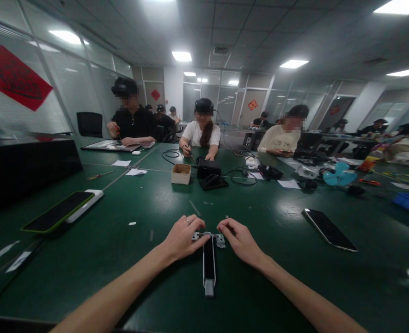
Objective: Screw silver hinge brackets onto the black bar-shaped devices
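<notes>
A long narrow piece with a black strip, white edges and a grey end lies on the green table in front of me, pointing toward me. Across its far end sits a silver metal bracket with holes. My left hand is closed around the left side of this bracket, the thumb pressing near its middle. Just right of the bracket, my right hand is closed in a pinch, apart from the metal. A tiny shiny bit shows at its fingertips, too small to name.
On the right lies a phone; on the left, a green-edged phone rests on a white block. Farther off stand a small cardboard box, a black device with cables and a blue fan. Several people work across the table.
</notes>
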Action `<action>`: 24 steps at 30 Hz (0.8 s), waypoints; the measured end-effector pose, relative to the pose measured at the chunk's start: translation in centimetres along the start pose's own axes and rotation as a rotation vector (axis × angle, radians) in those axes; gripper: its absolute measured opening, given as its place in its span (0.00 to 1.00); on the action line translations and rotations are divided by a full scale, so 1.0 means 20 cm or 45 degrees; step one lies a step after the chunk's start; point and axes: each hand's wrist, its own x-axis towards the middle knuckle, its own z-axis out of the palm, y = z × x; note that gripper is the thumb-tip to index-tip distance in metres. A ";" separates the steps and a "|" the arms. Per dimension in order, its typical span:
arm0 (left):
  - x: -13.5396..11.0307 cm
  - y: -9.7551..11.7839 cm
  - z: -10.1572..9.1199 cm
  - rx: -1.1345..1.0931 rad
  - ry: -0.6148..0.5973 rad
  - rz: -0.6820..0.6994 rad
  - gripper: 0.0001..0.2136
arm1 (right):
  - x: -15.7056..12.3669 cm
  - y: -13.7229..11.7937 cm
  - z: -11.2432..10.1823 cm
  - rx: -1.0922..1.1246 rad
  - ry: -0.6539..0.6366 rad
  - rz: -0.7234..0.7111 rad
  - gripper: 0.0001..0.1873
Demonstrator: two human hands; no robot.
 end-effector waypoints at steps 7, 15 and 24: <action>0.00 0.05 0.07 -0.022 0.118 0.157 0.08 | -0.04 -0.05 0.08 0.188 -0.022 -0.001 0.13; 0.00 0.03 0.06 -0.049 0.146 0.157 0.07 | -0.03 -0.03 0.09 0.201 -0.002 0.003 0.13; 0.00 0.04 0.05 0.010 0.133 0.146 0.07 | -0.03 -0.04 0.10 0.114 0.013 0.028 0.12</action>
